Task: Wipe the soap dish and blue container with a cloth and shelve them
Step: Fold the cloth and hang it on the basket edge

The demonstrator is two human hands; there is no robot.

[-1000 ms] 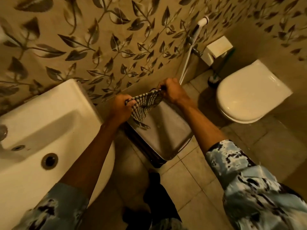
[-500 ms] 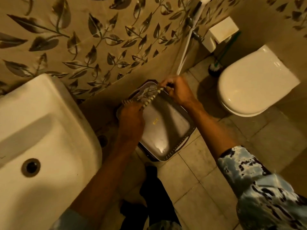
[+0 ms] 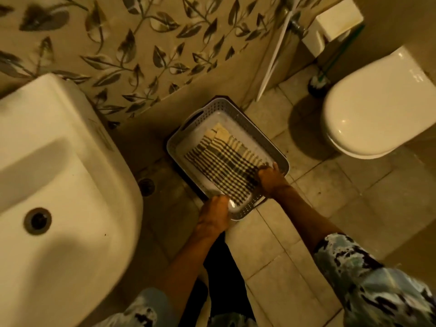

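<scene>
Cloth lies in basket, seemingly hand-held.

Dim yellow light, soft motion blur, wide-angle bending edges, glare on toilet lid

Basket sits hemmed in on the floor: leaf-tiled wall right behind, sink looming left, toilet off right. Bare floor tiles right and near side stay passable.
</scene>
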